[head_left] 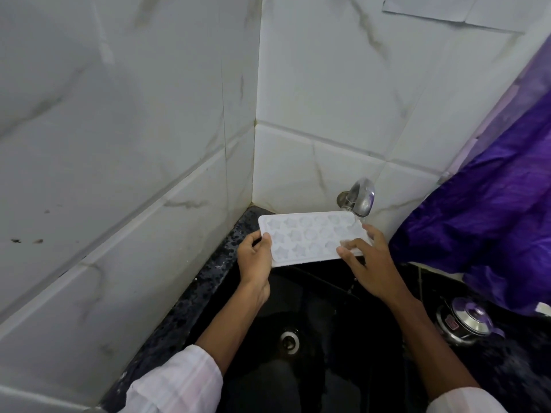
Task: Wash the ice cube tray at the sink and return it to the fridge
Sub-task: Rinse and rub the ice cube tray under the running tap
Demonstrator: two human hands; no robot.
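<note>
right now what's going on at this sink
A person holds a white ice cube tray over the black sink. The left hand grips its left end and the right hand holds its right end, which sits under the tap. Water appears to be running onto that end, so washing is under way.

Forearms (pixel 229 329) stretched from lower frame to centre, left hand (pixel 255 259) pinching one ice cube tray (pixel 310 238) end — right hand (pixel 371 265) gripping the other.

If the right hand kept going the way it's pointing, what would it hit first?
The ice cube tray: the right hand grips its right end, just below the tap. Past the tray it would probably reach the tiled wall, though depth is hard to judge.
</note>
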